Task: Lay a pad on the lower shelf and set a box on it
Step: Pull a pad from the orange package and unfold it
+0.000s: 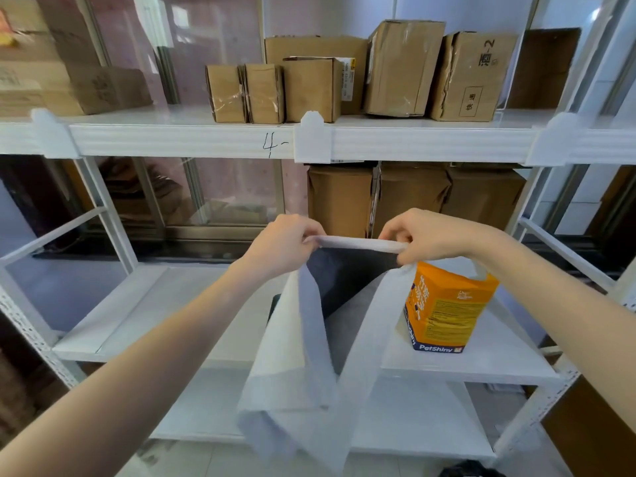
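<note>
The pad [306, 356] at lower centre of the frame is white on its hanging flaps, with a dark grey-blue inner face showing between them. Right of it, the box [444, 311] is orange with yellow panels, small dark print, and a dark blue band at the bottom carrying white lettering. The shelf [137, 311] boards and posts are plain white, with "4-" handwritten in black on the upper rail. The cardboard boxes [402, 68] across the upper frame are plain brown; one at upper right bears black characters.
</note>
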`<state>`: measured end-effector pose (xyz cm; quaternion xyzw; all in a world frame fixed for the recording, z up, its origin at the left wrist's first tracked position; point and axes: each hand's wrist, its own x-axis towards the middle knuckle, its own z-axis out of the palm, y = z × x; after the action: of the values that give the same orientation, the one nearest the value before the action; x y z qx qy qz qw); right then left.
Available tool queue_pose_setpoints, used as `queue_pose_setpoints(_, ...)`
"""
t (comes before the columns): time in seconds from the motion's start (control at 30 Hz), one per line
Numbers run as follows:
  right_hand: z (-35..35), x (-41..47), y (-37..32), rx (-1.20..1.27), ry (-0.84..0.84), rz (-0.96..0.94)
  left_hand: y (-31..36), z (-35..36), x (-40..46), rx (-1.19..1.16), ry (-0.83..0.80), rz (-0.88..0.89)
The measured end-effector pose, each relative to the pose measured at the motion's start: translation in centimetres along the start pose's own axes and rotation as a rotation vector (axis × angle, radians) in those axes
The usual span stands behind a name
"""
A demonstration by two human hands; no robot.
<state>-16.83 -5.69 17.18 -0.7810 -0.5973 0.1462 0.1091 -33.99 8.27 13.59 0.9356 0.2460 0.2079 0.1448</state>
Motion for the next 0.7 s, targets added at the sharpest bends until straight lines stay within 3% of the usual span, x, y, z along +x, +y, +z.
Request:
queue_pose_setpoints(0.1, 0.1, 0.1, -0.4, -0.151, 0.015, 0.024, -0.1, -0.4, 0.3, 0.066, 0.048, 0.024)
queue_pose_setpoints(0.23, 0.2, 0.3, 0.1, -0.175, 0.027, 0.037, -0.7, -1.0, 0.7, 0.080, -0.064, 0.097)
queue_pose_setpoints(0.33, 0.3, 0.5, 0.8, -0.134, -0.064, 0.061, -1.6, -1.4, 1.2, 0.059, -0.123, 0.135)
queue_pose_setpoints(0.5, 0.0, 0.6, 1.7, -0.105, -0.194, 0.149, -2.3, -1.9, 1.6, 0.006, -0.067, 0.143)
queue_pose_setpoints(0.57, 0.1, 0.8, 1.7, -0.172, -0.110, 0.191, -2.1, -1.8, 1.7, 0.015, -0.053, 0.163)
queue_pose_setpoints(0.7, 0.7, 1.3, 1.9, -0.088, 0.248, 0.208, -1.4, -1.8, 1.6, -0.043, -0.012, 0.146)
